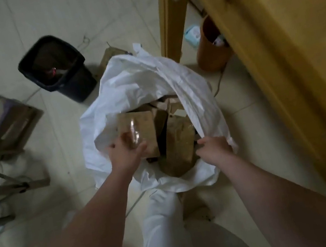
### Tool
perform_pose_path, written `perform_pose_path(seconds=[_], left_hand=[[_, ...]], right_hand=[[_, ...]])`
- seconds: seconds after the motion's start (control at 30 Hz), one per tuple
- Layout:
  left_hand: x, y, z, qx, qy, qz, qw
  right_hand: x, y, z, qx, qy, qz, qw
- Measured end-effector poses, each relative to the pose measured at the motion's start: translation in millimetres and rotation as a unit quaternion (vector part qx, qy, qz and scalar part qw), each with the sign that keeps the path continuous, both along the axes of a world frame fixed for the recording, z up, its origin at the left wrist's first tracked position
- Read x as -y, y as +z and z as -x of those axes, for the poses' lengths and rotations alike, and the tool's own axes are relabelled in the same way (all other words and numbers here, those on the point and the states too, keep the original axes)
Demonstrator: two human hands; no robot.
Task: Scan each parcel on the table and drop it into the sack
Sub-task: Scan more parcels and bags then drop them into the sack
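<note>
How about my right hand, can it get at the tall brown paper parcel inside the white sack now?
Probably yes, though it is busy: the right hand grips the white sack at its rim and would have to let go. The tall brown paper parcel lies just beside it, uncovered.

Motion blur smeared the parcel [139,125] and the left hand [126,151] on it, so the parcel's markings could not be read. The right hand [213,147] had its fingertips buried in the sack [139,79] rim. The counter [273,40] ran off the right edge and hid part of an orange bin [209,55].
</note>
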State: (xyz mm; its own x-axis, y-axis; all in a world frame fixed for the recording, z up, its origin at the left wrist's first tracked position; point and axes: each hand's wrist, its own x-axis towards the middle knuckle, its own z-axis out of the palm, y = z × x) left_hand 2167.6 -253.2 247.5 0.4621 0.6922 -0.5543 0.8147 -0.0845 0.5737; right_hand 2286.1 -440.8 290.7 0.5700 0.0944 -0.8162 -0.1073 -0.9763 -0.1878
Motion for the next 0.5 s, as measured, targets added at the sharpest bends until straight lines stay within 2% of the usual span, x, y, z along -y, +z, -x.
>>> perform_pose_path(seconds=[0.07, 0.13, 0.23, 0.33, 0.4, 0.5], left_hand=[[-3.9, -20.2, 5.5, -0.032, -0.066, 0.001, 0.997], [-7.6, -32.5, 10.9, -0.046, -0.082, -0.084, 0.992], [-14.3, -34.5, 21.0, -0.045, -0.007, -0.27, 0.962], [-23.3, -30.7, 37.3, -0.098, 0.049, -0.366, 0.924], [-32.3, -24.0, 46.4, -0.139, 0.083, -0.352, 0.922], [-51.4, -19.6, 55.1, -0.145, 0.095, -0.168, 0.97]], right_hand=[[-4.5, -25.9, -0.6, -0.026, 0.025, 0.042, 0.998], [-7.4, -49.9, -0.9, -0.02, 0.039, 0.063, 0.997], [-9.6, -62.3, -1.6, 0.019, -0.031, 0.026, 0.999], [-11.8, -52.8, -4.4, 0.09, -0.146, -0.036, 0.985], [-17.8, -39.6, -7.4, 0.118, -0.208, -0.067, 0.969], [-32.6, -15.4, -12.2, 0.115, -0.249, -0.082, 0.958]])
